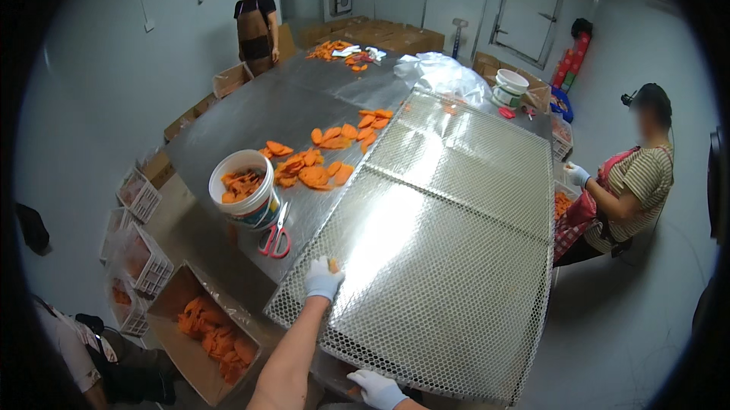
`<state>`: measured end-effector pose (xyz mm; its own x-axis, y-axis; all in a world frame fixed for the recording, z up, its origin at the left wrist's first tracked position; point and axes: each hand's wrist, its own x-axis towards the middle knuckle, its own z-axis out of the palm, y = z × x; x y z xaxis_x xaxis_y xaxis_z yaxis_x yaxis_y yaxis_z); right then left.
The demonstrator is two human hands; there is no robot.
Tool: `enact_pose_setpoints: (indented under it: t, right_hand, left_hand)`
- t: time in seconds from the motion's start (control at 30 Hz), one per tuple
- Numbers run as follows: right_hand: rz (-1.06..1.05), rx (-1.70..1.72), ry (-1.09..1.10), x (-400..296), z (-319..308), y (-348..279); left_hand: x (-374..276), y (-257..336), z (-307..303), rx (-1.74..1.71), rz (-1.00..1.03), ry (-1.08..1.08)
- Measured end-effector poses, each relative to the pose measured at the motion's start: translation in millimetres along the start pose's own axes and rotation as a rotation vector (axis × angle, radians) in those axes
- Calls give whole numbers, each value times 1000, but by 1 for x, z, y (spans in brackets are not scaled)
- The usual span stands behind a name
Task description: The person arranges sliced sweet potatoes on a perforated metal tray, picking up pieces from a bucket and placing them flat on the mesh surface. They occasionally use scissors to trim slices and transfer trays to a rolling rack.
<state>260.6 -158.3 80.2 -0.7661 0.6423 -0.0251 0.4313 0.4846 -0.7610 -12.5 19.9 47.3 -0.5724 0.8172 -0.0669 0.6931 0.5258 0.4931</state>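
A large metal mesh rack lies across the near right part of a steel table. My left hand, in a white glove, is on the rack's left edge, with a small orange piece showing at its fingers. My right hand, also gloved, is at the rack's near edge, low in the view; its grip is partly hidden. Beyond the left hand lie red-handled scissors, beside a white bucket of orange slices. Flat orange slices lie in piles between bucket and rack.
At the lower left stands a cardboard box of orange slices, with white plastic crates behind it. Clear plastic sheeting and another bucket are at the far right. Co-workers stand at far left and right; another is at lower left.
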Motion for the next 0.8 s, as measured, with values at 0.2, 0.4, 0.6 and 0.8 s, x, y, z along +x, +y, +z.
enact_pose_setpoints:
  t: [0.2,0.4,0.6,0.8]
  right_hand:
    - [-64,168,-43,-16,-18,0]
    - [82,413,-149,-33,3,32]
    - [326,931,-36,-24,-29,26]
    - [531,882,200,-9,-53,35]
  left_hand:
    - [16,-4,-19,-15,24,-198]
    - [11,10,10,119,-78,-45]
    - [-1,-67,8,-790,-107,215]
    - [-185,-26,-36,-1049,-174,-190]
